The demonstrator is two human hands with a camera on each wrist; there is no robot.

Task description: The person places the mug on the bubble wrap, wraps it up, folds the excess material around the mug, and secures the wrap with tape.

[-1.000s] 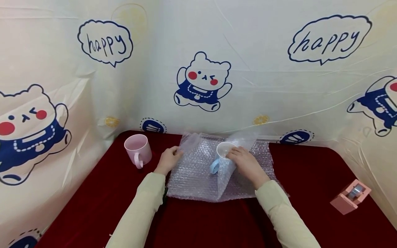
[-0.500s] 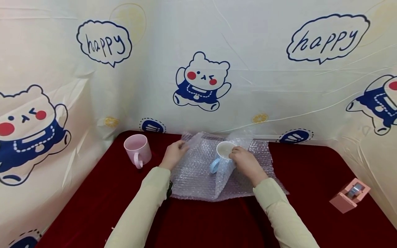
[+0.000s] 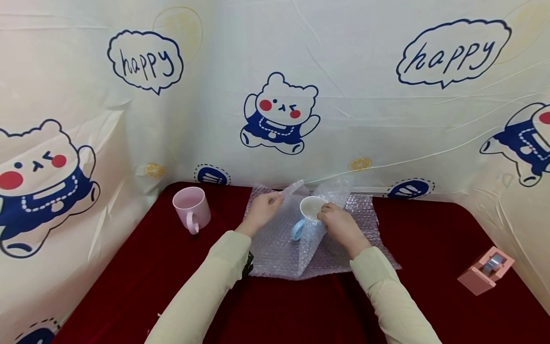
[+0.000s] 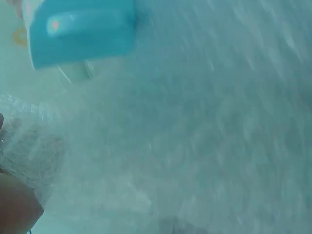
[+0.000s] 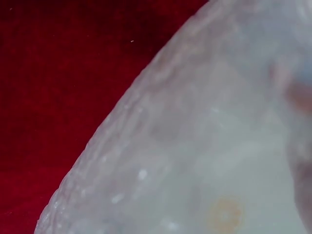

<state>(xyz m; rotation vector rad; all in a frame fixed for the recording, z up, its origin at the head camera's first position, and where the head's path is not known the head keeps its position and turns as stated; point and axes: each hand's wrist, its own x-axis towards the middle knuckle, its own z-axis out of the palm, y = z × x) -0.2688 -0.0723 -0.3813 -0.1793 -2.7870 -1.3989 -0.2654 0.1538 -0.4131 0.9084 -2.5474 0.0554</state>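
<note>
A sheet of clear bubble wrap (image 3: 275, 258) lies on the table, with a light blue mug (image 3: 297, 230) standing upright on it. The mug's white inside faces up, and its handle points left. My left hand (image 3: 263, 211) pinches the sheet's left part and holds it raised beside the mug. At the mug's right rim, my right hand (image 3: 341, 227) pinches the right part of the wrap, which is folded up against the mug's side. In the left wrist view the blue mug (image 4: 83, 39) appears at the top. Blurred bubble wrap (image 5: 185, 122) fills much of the right wrist view.
A pink mug (image 3: 191, 208) stands at the back left of the dark red tablecloth (image 3: 283, 310). Towards the right edge sits a pink tape dispenser (image 3: 483, 274) with a roll of tape. A printed cloth backdrop (image 3: 365, 119) closes off the back and sides.
My left hand has moved right and slightly up, lifting and folding the wrap's left part towards the blue mug. My right hand has stayed at the mug's rim, its fingers shifting slightly.
</note>
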